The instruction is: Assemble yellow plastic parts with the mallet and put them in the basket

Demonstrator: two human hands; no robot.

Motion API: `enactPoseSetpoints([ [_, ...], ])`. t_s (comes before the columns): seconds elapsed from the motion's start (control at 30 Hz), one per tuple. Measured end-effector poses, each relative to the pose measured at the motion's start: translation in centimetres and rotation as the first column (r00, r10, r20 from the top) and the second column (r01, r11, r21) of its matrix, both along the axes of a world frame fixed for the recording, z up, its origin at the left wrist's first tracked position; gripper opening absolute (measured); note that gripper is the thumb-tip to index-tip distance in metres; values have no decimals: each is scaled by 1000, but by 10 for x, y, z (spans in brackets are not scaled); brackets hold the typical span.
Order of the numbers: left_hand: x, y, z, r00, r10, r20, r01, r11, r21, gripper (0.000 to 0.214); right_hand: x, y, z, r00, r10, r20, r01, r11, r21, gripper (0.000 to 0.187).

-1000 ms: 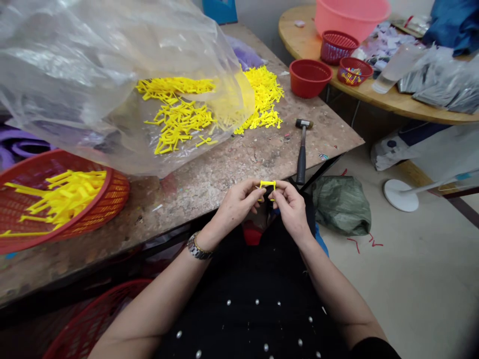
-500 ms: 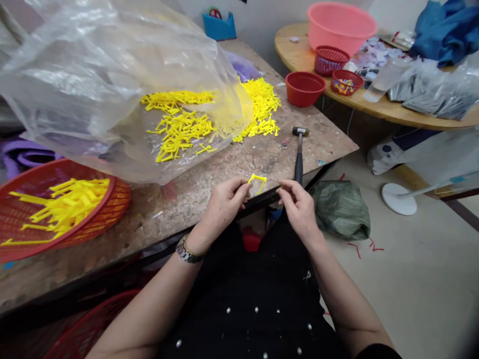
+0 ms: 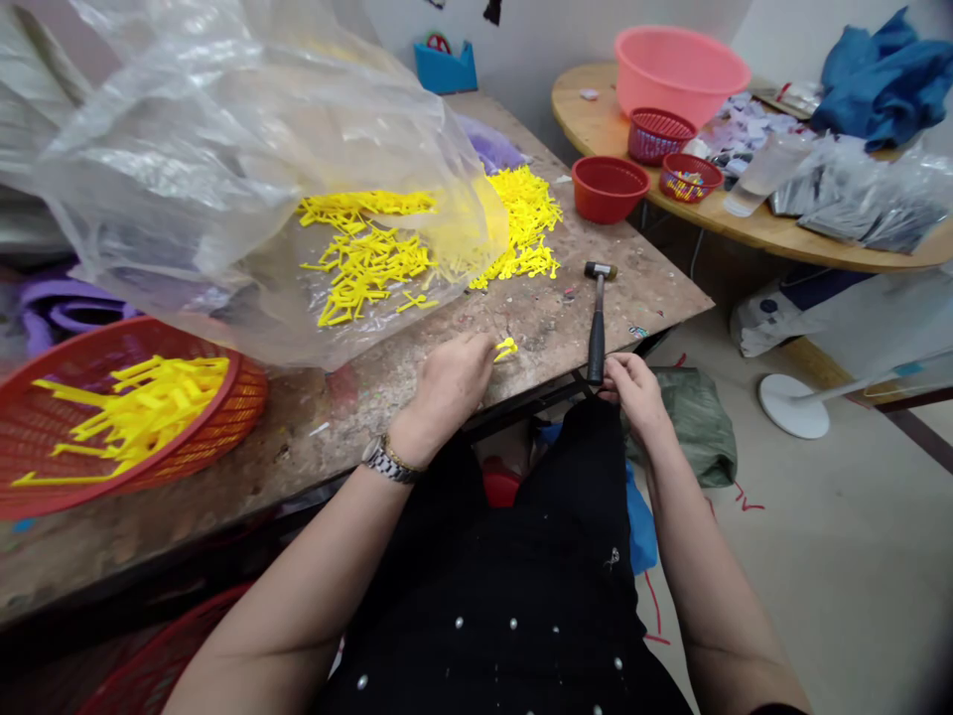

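Left hand (image 3: 447,382) lies knuckles-up on the worktable (image 3: 417,367), fingertips pinching a small yellow plastic piece (image 3: 505,348) at the table's near edge. Right hand (image 3: 632,389) is curled at the butt of the hammer (image 3: 597,318) handle, fingers touching it; firmness of grasp unclear.

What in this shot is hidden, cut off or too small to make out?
Head view, the only one:
- Yellow piece at the left hand: too small to tell its shape; fingers cover part.
- Right hand at the hammer handle's end: grip unclear.
- Red basket: cut by the left edge.
- Small red basket: contents too small.
- Clear bag veils the yellow parts under it.
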State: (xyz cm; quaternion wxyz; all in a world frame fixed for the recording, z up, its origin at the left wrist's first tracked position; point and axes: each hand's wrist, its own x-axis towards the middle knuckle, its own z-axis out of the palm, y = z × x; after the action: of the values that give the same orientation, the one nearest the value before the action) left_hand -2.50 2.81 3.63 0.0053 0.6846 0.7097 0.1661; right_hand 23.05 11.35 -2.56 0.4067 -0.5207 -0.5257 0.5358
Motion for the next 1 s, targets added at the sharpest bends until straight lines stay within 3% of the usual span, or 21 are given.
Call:
enactPoseSetpoints([
  [0.13,3,6,2,997,3,-75,-8,998,-62,28,-8,-7,2,956,60,-286,-122,972,-203,47],
  [0.27,5,11,3,994,0,-107,-11,994,-109,27,-10,-7,5,921,9,-389,-127,952,-278,45],
  [0.43,6,13,2,994,-12,-105,-3,990,-142,29,-6,-2,8,914,-20,-405,-97,959,-268,42],
  [0.6,5,11,3,999,-17,-47,11,990,-142,29,0,-12,16,890,44,-455,-114,985,-127,35],
  [0.73,3,9,0,999,-37,-35,32,992,-119,29,5,-36,17,913,124,-389,-137,991,-7,33],
  [0.87,1,9,-3,997,-44,-57,37,991,-126,28,7,-49,14,942,168,-291,-168,985,26,38],
  [1.0,3,9,1,995,-21,-101,5,988,-155,29,6,-52,9,983,169,-67,-162,981,105,29],
])
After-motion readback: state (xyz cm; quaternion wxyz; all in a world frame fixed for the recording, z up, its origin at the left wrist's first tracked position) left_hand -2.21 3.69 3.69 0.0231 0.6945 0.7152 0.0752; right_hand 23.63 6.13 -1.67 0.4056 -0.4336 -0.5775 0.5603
